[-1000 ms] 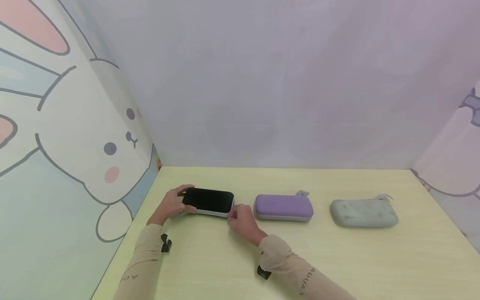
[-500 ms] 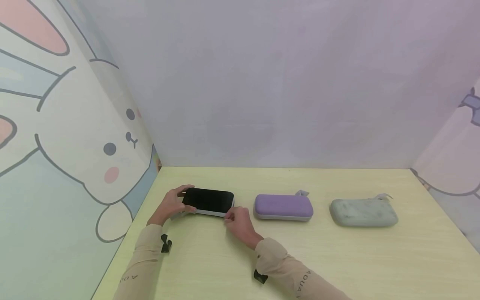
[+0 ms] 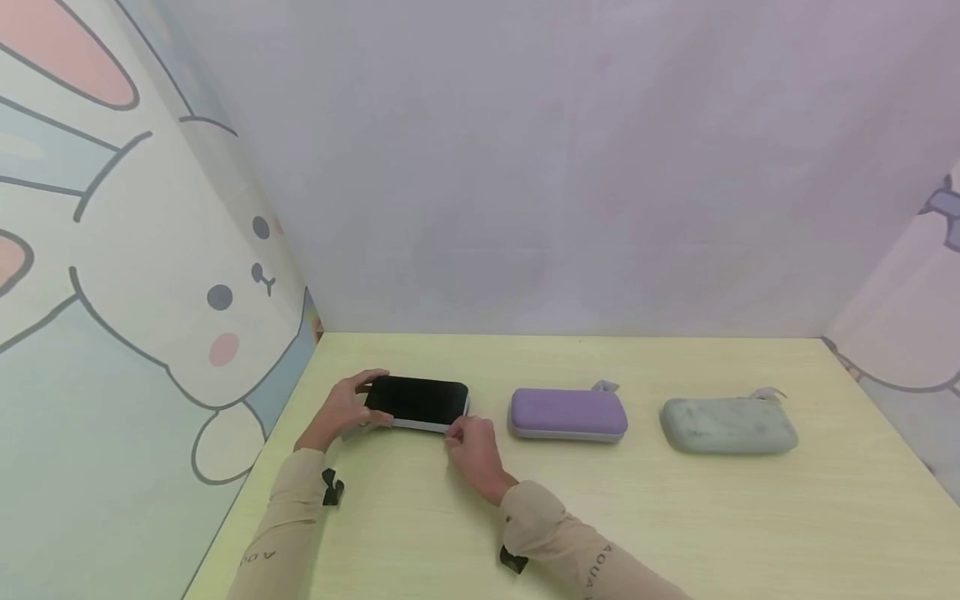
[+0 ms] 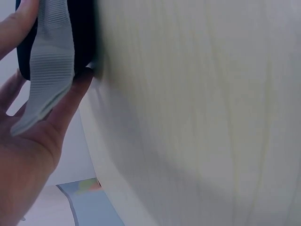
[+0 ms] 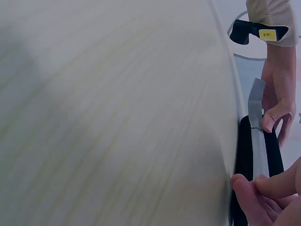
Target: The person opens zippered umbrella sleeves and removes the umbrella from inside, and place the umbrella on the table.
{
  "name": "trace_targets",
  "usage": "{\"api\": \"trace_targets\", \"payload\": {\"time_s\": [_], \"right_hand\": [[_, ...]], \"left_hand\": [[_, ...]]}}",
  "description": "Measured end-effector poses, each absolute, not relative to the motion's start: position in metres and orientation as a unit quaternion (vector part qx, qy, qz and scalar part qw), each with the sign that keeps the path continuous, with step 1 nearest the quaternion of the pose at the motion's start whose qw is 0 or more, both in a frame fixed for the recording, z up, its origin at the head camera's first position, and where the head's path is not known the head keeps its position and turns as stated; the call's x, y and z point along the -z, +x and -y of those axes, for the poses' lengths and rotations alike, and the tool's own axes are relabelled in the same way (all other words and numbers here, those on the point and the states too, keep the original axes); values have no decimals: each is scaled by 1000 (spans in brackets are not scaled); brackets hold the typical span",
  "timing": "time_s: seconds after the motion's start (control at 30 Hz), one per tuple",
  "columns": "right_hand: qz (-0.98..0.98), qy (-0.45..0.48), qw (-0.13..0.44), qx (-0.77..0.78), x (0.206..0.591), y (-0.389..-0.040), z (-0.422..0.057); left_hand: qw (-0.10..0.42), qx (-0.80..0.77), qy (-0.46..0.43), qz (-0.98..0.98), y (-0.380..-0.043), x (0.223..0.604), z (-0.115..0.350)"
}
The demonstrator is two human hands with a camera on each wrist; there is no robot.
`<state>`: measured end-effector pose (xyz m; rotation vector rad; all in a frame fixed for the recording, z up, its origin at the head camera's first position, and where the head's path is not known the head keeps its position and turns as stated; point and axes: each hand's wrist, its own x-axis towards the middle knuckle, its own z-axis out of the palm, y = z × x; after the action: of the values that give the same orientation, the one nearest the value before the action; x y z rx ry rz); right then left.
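Note:
A black hard-shell zip case [image 3: 420, 402] lies at the left of the table, a pale grey zipper band [image 5: 259, 153] running along its side. My left hand [image 3: 347, 410] grips its left end, thumb on the near side and fingers round the far side. A grey fabric strap [image 4: 51, 56] sticks out from that end past my palm. At the near right corner, my right hand [image 3: 476, 454] pinches at the zipper band between thumb and forefinger. The zipper pull itself is hidden by those fingertips.
A purple case [image 3: 567, 412] with a grey underside lies right of the black one. Farther right is a grey-green marbled case [image 3: 727, 425]. Behind the pale yellow table [image 3: 675, 525] rises a plain wall [image 3: 562, 208]; a rabbit-printed panel [image 3: 165, 275] stands at the left.
My right hand has slid a short way left and toward me, from the case's right end along its near edge. The left hand and the cases stay in place.

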<state>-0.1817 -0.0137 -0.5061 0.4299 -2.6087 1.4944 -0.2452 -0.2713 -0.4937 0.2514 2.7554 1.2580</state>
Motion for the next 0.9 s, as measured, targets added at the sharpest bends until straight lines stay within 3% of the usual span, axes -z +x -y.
{"api": "trace_targets", "payload": {"time_s": [0.9], "right_hand": [[855,112,72,-502,507,-177,46]], "left_hand": [[54,-431,64,-898,-242,492,266]]}}
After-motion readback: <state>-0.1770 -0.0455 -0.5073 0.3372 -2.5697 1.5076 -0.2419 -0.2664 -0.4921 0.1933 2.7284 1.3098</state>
